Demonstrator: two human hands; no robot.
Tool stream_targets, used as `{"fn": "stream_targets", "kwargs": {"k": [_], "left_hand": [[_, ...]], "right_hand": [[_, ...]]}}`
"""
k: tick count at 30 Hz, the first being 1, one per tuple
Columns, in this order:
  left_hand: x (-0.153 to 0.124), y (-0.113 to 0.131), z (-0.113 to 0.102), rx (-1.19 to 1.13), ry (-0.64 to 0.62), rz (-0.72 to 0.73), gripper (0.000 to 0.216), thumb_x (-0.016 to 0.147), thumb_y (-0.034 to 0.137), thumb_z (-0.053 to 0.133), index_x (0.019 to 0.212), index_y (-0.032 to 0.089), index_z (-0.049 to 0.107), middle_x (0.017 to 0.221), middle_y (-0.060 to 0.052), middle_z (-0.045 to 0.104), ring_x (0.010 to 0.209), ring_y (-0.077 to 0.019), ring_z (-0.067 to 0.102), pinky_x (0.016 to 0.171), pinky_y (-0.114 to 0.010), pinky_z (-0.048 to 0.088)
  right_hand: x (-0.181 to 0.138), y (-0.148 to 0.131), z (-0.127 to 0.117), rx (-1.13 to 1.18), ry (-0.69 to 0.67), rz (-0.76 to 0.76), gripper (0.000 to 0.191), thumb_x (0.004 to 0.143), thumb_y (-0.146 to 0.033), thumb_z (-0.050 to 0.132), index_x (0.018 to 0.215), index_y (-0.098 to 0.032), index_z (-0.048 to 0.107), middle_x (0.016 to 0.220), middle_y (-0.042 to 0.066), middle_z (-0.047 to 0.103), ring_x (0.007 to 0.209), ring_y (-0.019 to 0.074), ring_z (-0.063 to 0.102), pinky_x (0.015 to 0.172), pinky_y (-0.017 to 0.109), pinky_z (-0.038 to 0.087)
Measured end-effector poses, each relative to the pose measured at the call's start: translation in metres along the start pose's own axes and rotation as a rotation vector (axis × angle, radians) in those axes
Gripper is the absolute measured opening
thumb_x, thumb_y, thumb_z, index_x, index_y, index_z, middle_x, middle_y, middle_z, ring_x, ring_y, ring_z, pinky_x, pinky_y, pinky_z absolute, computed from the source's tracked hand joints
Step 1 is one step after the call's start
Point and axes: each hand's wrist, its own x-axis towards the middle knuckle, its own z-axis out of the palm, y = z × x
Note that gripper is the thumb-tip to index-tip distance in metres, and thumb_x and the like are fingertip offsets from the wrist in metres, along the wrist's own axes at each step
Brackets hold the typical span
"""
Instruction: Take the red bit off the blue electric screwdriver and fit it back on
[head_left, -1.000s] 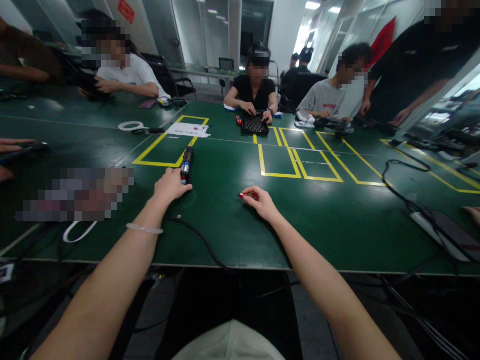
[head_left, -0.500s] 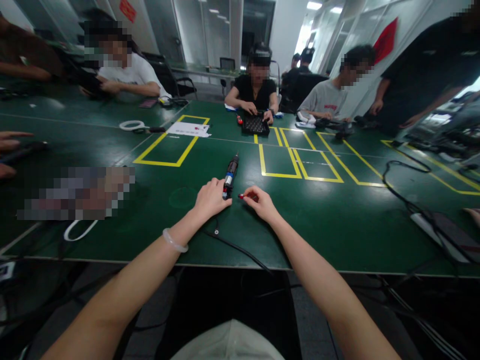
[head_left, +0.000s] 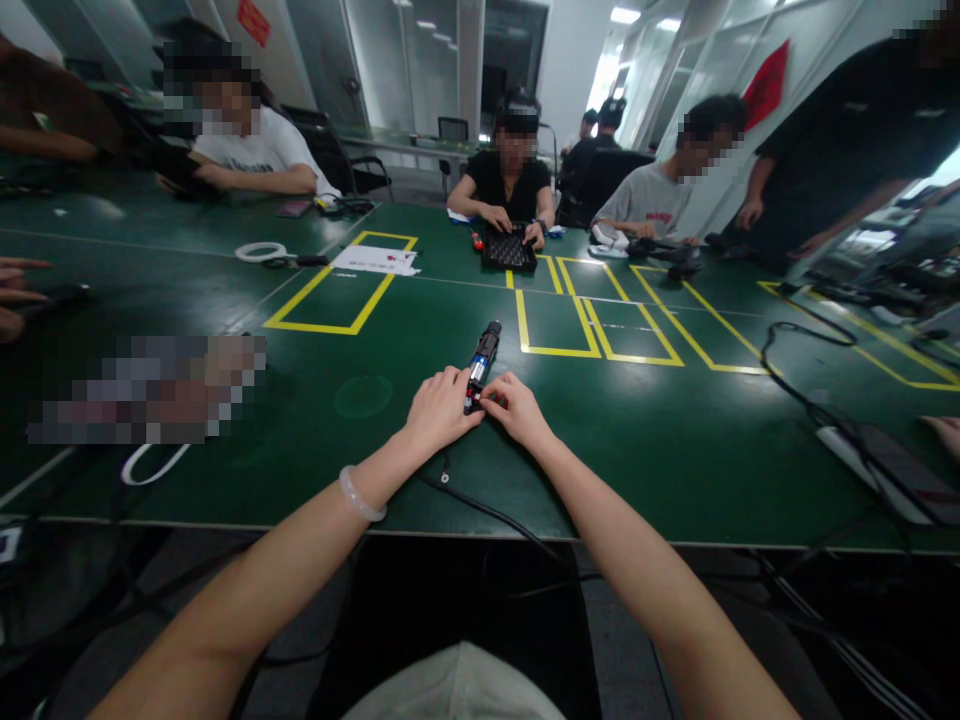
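Note:
My left hand (head_left: 441,408) is closed around the lower part of an electric screwdriver (head_left: 484,355), whose casing looks open, with a silver and blue motor section showing. Its black tip slants away from me, up and to the right. Close against the tool's lower end, my right hand (head_left: 517,408) pinches a small red part (head_left: 476,398), mostly covered by the fingertips. Whether that part touches the tool I cannot tell. Below the hands a black cable (head_left: 487,517) with a small ring terminal (head_left: 445,478) lies on the green table (head_left: 652,450).
Yellow tape outlines (head_left: 562,352) mark the table ahead. Opposite, a person handles a black tray (head_left: 510,262). A paper sheet (head_left: 367,260) and white cable loop (head_left: 259,252) lie to the left. Black cables (head_left: 795,385) and a pale flat device (head_left: 862,465) are at right.
The screwdriver and my left hand have shifted right and tilted further right. My right hand's red part, formerly apart from the tool, is now at its lower end.

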Motion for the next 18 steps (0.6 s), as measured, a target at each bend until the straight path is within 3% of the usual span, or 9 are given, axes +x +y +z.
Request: {"fn": "stream_targets", "kwargs": {"k": [4,10,18], "left_hand": [[-0.001,0.006,0.001,0.046,0.058,-0.015,0.049,0.09,0.044,0.057,0.13,0.015,0.052,0.119,-0.015,0.058,0.106,-0.0293,0.058,0.09,-0.04,0.044],[0.001,0.007,-0.002,0.055,0.032,-0.073,0.047,0.093,0.042,0.055,0.133,0.017,0.052,0.12,-0.015,0.058,0.107,-0.0297,0.057,0.086,-0.039,0.046],[0.007,-0.03,-0.006,0.059,-0.01,-0.17,0.057,0.093,0.048,0.055,0.141,0.018,0.048,0.13,-0.017,0.054,0.112,-0.0325,0.056,0.088,-0.041,0.047]], "right_hand": [[-0.001,0.001,-0.001,-0.025,-0.002,-0.027,0.008,0.088,-0.018,0.066,0.081,-0.018,0.069,0.086,0.004,0.062,0.078,0.0158,0.059,0.078,0.029,0.047],[-0.003,-0.001,0.0,-0.005,-0.003,-0.064,0.012,0.093,-0.025,0.061,0.093,-0.02,0.072,0.098,0.006,0.064,0.085,0.0162,0.061,0.079,0.029,0.049],[-0.003,0.001,-0.006,-0.001,0.019,-0.009,0.014,0.093,-0.021,0.058,0.097,-0.019,0.071,0.089,0.003,0.06,0.073,0.0135,0.055,0.073,0.027,0.046]]}}
